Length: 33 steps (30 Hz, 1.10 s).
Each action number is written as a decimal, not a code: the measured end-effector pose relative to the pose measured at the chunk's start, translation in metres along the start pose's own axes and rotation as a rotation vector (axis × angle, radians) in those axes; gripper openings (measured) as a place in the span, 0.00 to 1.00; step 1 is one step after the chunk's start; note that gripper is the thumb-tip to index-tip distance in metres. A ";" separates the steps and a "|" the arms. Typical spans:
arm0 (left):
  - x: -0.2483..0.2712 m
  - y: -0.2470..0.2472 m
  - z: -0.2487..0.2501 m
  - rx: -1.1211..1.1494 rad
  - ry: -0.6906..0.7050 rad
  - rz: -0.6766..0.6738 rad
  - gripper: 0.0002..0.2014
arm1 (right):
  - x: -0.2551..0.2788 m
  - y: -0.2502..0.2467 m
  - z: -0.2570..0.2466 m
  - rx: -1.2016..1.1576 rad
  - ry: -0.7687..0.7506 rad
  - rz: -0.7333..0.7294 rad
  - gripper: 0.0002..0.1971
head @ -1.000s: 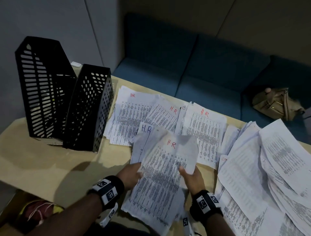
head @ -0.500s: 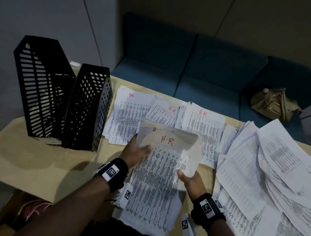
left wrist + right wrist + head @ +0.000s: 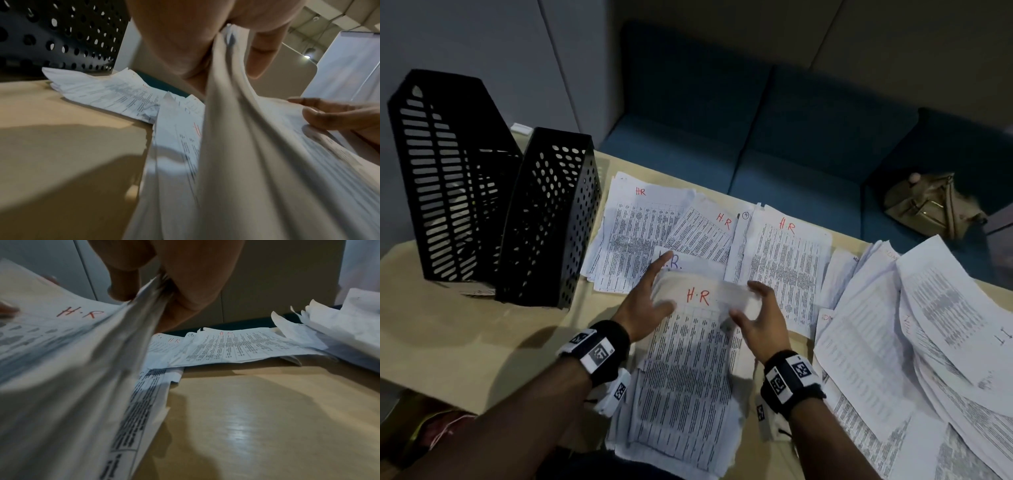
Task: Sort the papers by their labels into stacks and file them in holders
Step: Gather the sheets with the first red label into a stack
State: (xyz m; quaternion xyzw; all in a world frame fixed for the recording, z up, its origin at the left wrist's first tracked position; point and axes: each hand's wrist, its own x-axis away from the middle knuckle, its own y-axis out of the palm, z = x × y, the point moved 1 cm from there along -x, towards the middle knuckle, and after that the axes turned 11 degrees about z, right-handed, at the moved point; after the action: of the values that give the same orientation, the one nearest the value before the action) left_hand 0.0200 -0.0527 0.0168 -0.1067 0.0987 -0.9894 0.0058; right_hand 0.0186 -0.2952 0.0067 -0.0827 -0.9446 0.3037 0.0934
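Gathering the HR sheets had gone a step further: the bundle [image 3: 688, 359], held up off the surface [image 3: 465, 329] half a second earlier, was now lowered flat in front of the person, its red "H.R" label facing up. The left hand [image 3: 650, 301], which had been gripping the bundle's left edge, was seen spread over the upper left corner, thumb on top and fingers curled round the edge (the left wrist view showed paper pinched between thumb and fingers). The right hand [image 3: 760, 318] was clamped on the upper right corner, thumb over and fingers under. More HR-labelled sheets [image 3: 784, 260] lay fanned just beyond, still ungathered, and a loose heap of other papers [image 3: 914, 329] remained to the right. Both black holders [image 3: 544, 219] stood at the left; whether anything had been filed could not be told. Squaring the stack was judged the step in hand.
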 end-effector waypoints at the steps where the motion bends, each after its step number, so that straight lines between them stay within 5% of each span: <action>1: -0.005 -0.002 0.002 0.006 0.002 0.007 0.36 | -0.001 0.002 0.000 0.021 0.008 -0.013 0.26; 5: -0.007 -0.004 0.001 -0.083 -0.068 -0.019 0.14 | -0.002 0.007 -0.001 -0.005 0.008 -0.011 0.22; 7: -0.002 -0.003 -0.005 -0.094 -0.076 0.009 0.16 | 0.000 0.010 0.000 -0.012 -0.001 -0.029 0.20; 11: 0.017 -0.002 -0.024 0.132 -0.244 0.107 0.38 | -0.001 0.013 0.010 -0.009 0.086 -0.030 0.09; 16: 0.032 -0.003 -0.047 -0.081 -0.300 0.038 0.15 | -0.021 0.014 0.014 -0.014 0.081 0.056 0.03; 19: 0.024 -0.015 -0.052 -0.168 -0.291 0.156 0.12 | -0.043 0.013 0.021 0.193 0.074 0.175 0.16; 25: 0.021 -0.041 -0.071 -0.166 -0.357 0.236 0.16 | -0.064 0.052 0.002 0.580 0.233 -0.051 0.41; 30: 0.033 -0.048 -0.089 -0.130 -0.455 0.235 0.13 | -0.060 0.076 0.000 0.572 0.283 -0.044 0.42; 33: 0.033 -0.053 -0.094 -0.090 -0.471 0.324 0.14 | -0.056 0.069 0.002 0.623 0.149 -0.079 0.33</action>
State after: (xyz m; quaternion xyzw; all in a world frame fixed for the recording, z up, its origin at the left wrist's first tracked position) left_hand -0.0321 0.0163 -0.0559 -0.3166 0.1541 -0.9182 0.1817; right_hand 0.0788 -0.2531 -0.0425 -0.0355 -0.7993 0.5674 0.1948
